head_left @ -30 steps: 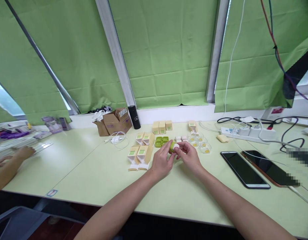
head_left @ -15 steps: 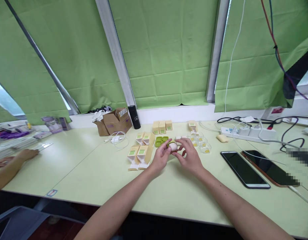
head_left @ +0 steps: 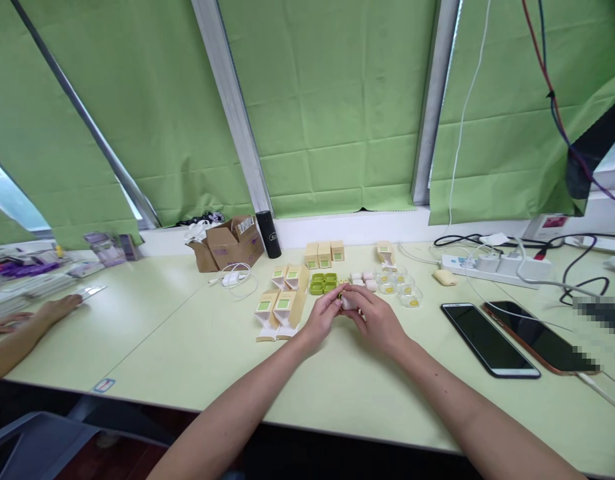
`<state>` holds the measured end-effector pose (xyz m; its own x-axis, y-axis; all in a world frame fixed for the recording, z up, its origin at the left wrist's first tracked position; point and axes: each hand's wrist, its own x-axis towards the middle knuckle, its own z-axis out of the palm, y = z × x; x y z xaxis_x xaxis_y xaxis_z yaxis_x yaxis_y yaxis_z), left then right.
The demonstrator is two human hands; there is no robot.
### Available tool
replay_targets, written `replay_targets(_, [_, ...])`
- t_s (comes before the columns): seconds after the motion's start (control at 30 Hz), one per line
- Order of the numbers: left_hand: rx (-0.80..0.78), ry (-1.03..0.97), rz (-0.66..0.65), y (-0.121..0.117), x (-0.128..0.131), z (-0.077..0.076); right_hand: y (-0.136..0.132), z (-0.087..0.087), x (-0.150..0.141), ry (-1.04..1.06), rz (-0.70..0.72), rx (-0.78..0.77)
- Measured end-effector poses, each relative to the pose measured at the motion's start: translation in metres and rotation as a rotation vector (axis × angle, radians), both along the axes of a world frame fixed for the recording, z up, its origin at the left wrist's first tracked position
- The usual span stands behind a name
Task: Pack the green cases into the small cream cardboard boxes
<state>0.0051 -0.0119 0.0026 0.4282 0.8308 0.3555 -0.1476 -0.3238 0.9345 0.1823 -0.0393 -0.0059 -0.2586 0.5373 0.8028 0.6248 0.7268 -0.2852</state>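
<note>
Between my two hands, above the table, is a small whitish rounded piece [head_left: 348,303] with a green edge, mostly covered by fingers. My left hand [head_left: 320,321] pinches it from the left with thumb and fingertips. Closed over its top and right side are the fingers of my right hand [head_left: 378,320]. Just behind sits a green holder with square compartments [head_left: 323,283]. Several small white and pinkish blocks [head_left: 363,281] stand to its right, beside clear plastic cups with yellow spots [head_left: 400,287]. Open cream cartons [head_left: 282,305] lie left of my hands.
Closed cream cartons [head_left: 324,255] stand at the back, near a black bottle [head_left: 268,235] and a cardboard box [head_left: 232,245]. Two phones [head_left: 490,340] and a power strip [head_left: 494,265] with cables occupy the right. A co-worker's hand [head_left: 60,309] rests at far left.
My right hand has closed in leftward over the whitish piece, covering more of it and its green edge. The small blocks behind it show more fully. The co-worker's hand shifted slightly right.
</note>
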Motion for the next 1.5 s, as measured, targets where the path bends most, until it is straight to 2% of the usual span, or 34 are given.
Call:
replay_targets(0.53, [0.036, -0.053, 0.048, 0.001, 0.006, -0.002, 0.000, 0.000, -0.002, -0.033, -0.018, 0.082])
replay_targets(0.9, [0.071, -0.034, 0.115, -0.002, 0.009, -0.001, -0.004, 0.003, -0.006, -0.074, -0.091, 0.105])
replay_targets(1.07, [0.086, -0.017, 0.099, -0.004, 0.006, 0.001, -0.005, 0.004, -0.008, -0.065, -0.092, 0.116])
replay_targets(1.3, [0.068, -0.015, 0.017, -0.010, 0.005, 0.006, -0.003, 0.003, -0.006, -0.039, -0.055, 0.092])
replay_targets(1.5, [0.006, 0.021, 0.084, -0.011, 0.013, 0.007, 0.000, -0.003, -0.007, -0.011, -0.062, 0.073])
